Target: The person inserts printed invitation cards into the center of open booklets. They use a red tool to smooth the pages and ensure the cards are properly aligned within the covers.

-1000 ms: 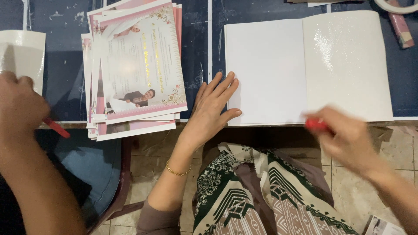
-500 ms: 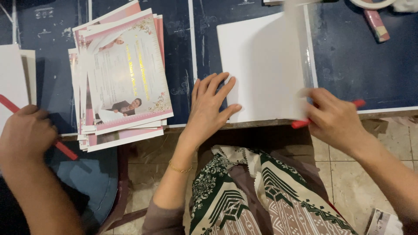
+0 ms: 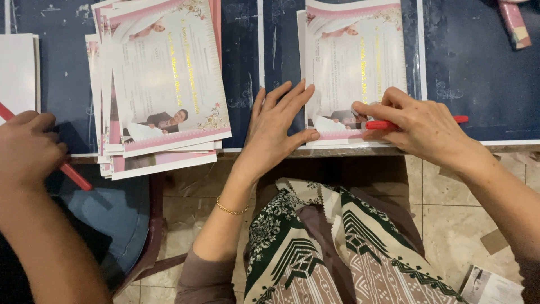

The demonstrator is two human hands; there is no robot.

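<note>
My left hand (image 3: pixel 278 132) lies flat, fingers spread, on the dark blue table (image 3: pixel 478 84), its fingertips on the left edge of a folded pink-and-white printed card (image 3: pixel 354 62). My right hand (image 3: pixel 422 126) grips a red stick-like tool (image 3: pixel 458 119) and presses it across the lower part of that card. A fanned stack of the same printed cards (image 3: pixel 163 84) lies to the left of my left hand.
A co-worker's hand (image 3: pixel 28 146) at the far left holds another red stick (image 3: pixel 76 175) beside white sheets (image 3: pixel 17 73). A patterned roll (image 3: pixel 514 25) lies at the table's top right. A blue chair seat (image 3: pixel 112 219) and tiled floor with a paper (image 3: pixel 489 287) are below.
The open white sheet has been folded shut and now shows its printed side. My right hand moved left onto it with the red tool. My left hand stayed flat beside it.
</note>
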